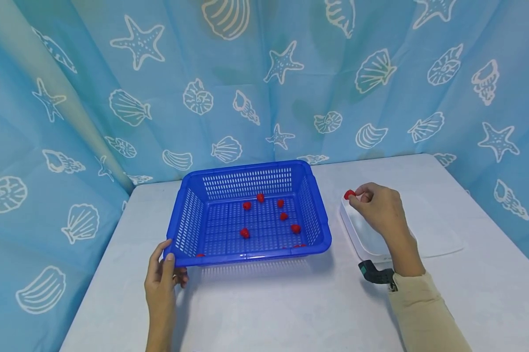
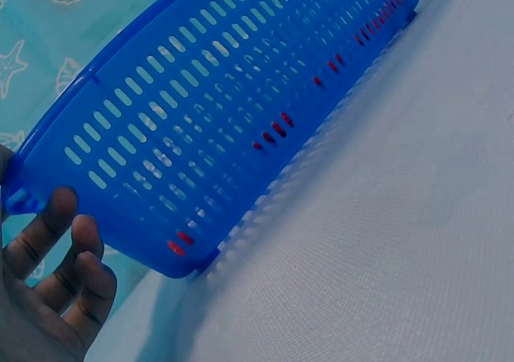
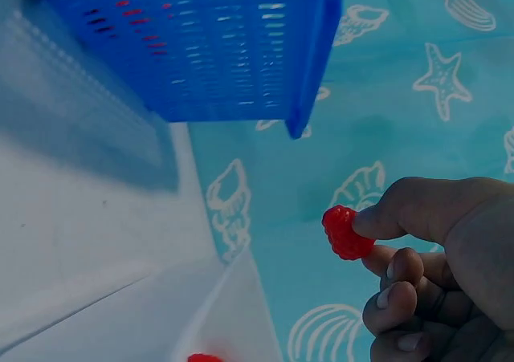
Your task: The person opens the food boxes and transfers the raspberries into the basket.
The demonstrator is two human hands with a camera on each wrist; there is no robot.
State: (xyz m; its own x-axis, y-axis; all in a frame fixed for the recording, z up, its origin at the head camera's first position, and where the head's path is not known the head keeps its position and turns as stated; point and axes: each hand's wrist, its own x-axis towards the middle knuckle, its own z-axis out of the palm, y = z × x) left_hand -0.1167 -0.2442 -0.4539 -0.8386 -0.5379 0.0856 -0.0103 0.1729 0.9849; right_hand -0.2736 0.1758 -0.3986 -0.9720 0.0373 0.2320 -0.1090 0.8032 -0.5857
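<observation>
A blue plastic basket (image 1: 264, 255) with slotted walls stands mid-table, several red raspberries (image 1: 244, 233) scattered over its floor. At its near left corner my left hand (image 1: 161, 278) holds the rim, thumb on top; the left wrist view shows loosely bent fingers (image 2: 96, 286) beside the basket's wall. My right hand (image 1: 384, 210) pinches one bumpy red raspberry (image 3: 345, 233) between thumb and forefinger. That hand is above a white rectangular container (image 1: 350, 234) to the right of the basket, near its far left corner. Another red piece (image 3: 205, 358) shows at the bottom of the right wrist view, mostly cut off.
The white tabletop (image 1: 255, 308) carries both containers. A clear, flat lid-like sheet (image 1: 440, 239) lies right of the white container, partly behind the right forearm. A blue curtain (image 1: 247, 63) with shells and starfish hangs behind the table. A dark wrist mount (image 1: 376, 275) sits on the right wrist.
</observation>
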